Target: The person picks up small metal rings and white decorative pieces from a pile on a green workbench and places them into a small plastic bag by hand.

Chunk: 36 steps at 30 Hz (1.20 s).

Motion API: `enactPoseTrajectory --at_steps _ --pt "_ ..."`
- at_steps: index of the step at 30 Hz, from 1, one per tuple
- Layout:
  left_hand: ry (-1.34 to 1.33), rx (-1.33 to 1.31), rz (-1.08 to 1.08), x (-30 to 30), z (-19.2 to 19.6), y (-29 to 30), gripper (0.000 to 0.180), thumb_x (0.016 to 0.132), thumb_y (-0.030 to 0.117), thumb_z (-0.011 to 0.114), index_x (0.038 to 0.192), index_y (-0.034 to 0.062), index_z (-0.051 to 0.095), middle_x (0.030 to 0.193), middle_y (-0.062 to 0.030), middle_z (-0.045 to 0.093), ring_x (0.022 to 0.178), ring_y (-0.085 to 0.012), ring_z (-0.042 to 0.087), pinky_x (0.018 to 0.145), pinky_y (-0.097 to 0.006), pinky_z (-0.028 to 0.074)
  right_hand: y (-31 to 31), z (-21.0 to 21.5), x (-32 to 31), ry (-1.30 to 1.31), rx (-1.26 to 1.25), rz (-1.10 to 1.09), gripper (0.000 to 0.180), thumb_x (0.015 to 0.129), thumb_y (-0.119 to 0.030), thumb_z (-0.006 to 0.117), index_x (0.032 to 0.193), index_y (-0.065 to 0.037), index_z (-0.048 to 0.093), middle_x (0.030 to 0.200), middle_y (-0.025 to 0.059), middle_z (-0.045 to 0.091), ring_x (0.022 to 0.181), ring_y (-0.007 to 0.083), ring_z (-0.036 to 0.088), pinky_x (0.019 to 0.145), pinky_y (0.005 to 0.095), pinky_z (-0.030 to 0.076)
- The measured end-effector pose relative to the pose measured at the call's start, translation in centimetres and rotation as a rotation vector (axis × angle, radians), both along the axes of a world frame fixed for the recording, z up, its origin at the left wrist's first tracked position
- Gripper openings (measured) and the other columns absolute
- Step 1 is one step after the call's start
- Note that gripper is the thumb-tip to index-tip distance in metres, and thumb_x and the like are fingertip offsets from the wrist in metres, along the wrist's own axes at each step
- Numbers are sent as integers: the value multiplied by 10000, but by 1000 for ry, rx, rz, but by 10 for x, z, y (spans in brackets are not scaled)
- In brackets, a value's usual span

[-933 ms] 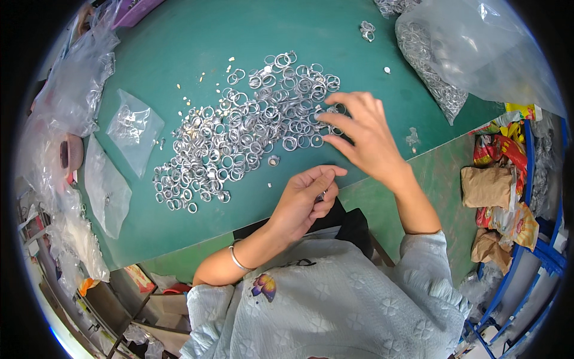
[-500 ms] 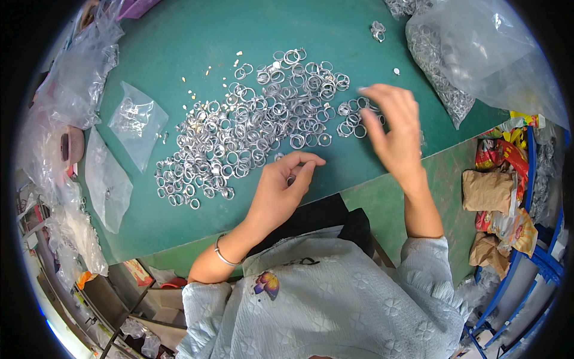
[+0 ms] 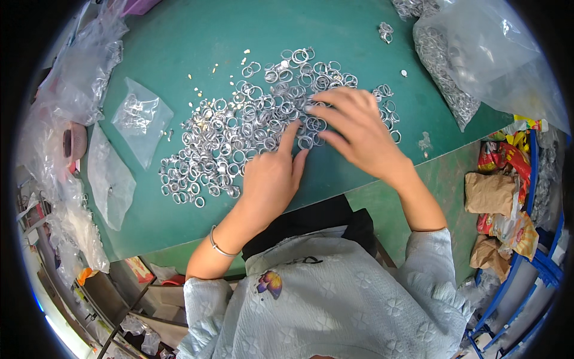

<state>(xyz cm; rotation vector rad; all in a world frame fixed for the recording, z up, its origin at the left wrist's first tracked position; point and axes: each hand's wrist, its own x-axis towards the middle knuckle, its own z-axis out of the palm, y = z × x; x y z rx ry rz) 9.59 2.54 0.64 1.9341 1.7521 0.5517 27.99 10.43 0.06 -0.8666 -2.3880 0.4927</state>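
Note:
A broad heap of silver-coloured metal rings (image 3: 236, 128) lies on the green tabletop. My left hand (image 3: 269, 179) is at the heap's near edge, its index finger stretched into the rings and its thumb apart; its other fingers are curled and mostly hidden. Over the right end of the heap, my right hand (image 3: 362, 131) has its fingers spread, with the fingertips at the rings. I see nothing held in either hand. Beyond the right hand, a small group of rings (image 3: 390, 110) lies separate from the heap.
Small pale bits (image 3: 200, 93) are scattered behind the heap. Flat clear plastic bags (image 3: 142, 119) lie left. A large clear bag of metal pieces (image 3: 445, 72) stands at the right, near a small ring cluster (image 3: 385, 32). Blue shelving (image 3: 532, 179) with packets is beyond the table edge.
My right hand has moved left from the small ring group onto the main heap. My left hand has gone from thumb and index close together to an outstretched index finger among the rings.

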Motion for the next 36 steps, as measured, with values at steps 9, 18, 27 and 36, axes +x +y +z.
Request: enactPoseTrajectory --at_steps 9,18,27,36 --pt "-27 1 -69 -11 -1 -15 149 902 145 590 1041 96 574 508 -108 548 450 -311 558 421 -411 414 9 -5 29 -97 127 -240 145 743 -42 686 863 -66 609 1045 64 570 1070 272 518 912 431 346" --pt "-20 46 -63 -4 -2 -12 209 888 94 617 1096 83 609 506 -101 521 421 -276 525 426 -371 382 1 0 8 -80 82 -108 213 762 -45 673 966 -80 626 1064 62 562 1050 281 505 891 411 355" --pt "-89 67 -16 0 -2 -11 223 888 98 620 1110 79 607 516 -103 531 421 -261 524 422 -354 376 -5 -1 0 -28 49 -28 210 737 -49 675 941 -95 661 1031 33 573 1004 245 519 895 425 345" --pt "-1608 -1032 342 -5 11 -1 358 1007 266 446 1265 23 496 678 -44 509 459 -72 359 385 -201 266 -17 22 2 252 -575 79 197 806 -47 656 1001 -42 679 928 90 669 851 230 564 785 338 456"
